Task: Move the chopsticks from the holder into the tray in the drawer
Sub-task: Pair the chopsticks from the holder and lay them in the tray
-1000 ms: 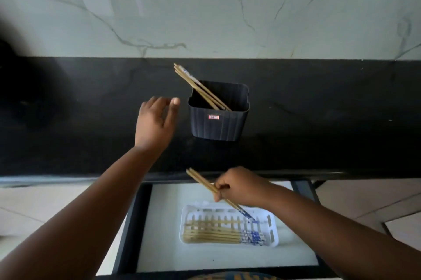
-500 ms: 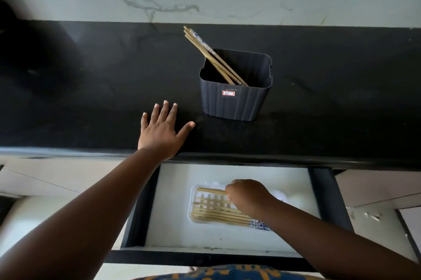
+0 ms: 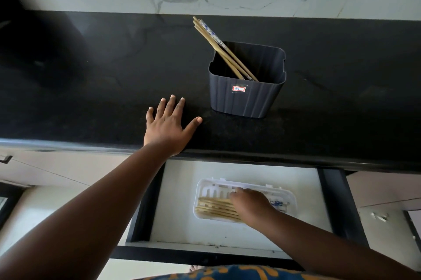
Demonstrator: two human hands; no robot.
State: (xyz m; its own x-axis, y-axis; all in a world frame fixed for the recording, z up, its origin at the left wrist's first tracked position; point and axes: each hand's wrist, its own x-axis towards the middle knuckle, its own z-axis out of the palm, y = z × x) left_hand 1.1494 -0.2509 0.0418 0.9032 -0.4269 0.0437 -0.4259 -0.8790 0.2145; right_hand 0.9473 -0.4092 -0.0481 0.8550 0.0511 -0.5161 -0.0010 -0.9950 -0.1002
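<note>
Your left hand [image 3: 169, 126] lies flat and spread on the black stone tabletop [image 3: 91, 79], left of the dark ribbed plastic holder [image 3: 246, 88]. Your right hand [image 3: 249, 205] rests on the bamboo chopsticks [image 3: 214, 208] in the white plastic tray [image 3: 290, 197]; I cannot tell its grip.

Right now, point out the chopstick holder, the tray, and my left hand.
Holder [image 3: 245, 97]: head view, front wall.
Tray [image 3: 292, 197]: head view, right rim.
Left hand [image 3: 169, 128]: head view, back of hand.

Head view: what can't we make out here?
- Right hand fingers: blurred, grip unclear.
- Chopsticks in the tray: middles covered by that hand, no count.
- Chopsticks in the holder: lower ends behind its wall.
- Holder's sticker: too small.
- Drawer back: under the counter.
</note>
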